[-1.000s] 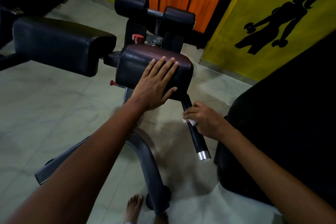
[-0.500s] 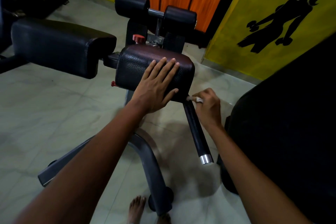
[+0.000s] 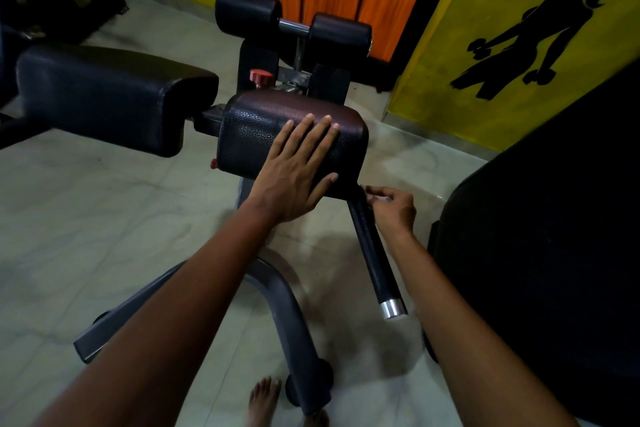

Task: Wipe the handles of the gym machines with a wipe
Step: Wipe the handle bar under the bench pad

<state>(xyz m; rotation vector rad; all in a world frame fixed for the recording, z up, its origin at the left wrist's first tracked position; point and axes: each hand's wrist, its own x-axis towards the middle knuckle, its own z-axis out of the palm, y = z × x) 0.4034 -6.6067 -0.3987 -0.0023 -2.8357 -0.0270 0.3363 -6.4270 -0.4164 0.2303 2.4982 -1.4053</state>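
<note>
A black handle (image 3: 375, 255) with a silver end cap slants down from under a dark brown padded cushion (image 3: 263, 121) of the gym machine. My left hand (image 3: 298, 170) rests flat on the cushion's right side, fingers straight. My right hand (image 3: 393, 210) is at the top of the handle, just right of it, pinching a small white wipe (image 3: 381, 198) against the grip. Most of the wipe is hidden by my fingers.
A long black pad (image 3: 104, 97) lies to the left, two black roller pads (image 3: 294, 21) stand behind. A large black cushion (image 3: 554, 236) fills the right side close to my right arm. The grey steel frame (image 3: 284, 308) runs down to the tiled floor by my bare foot (image 3: 263, 402).
My right hand slid up the handle with the wipe, from mid-grip to the top under the cushion. My left hand stayed flat on the cushion.
</note>
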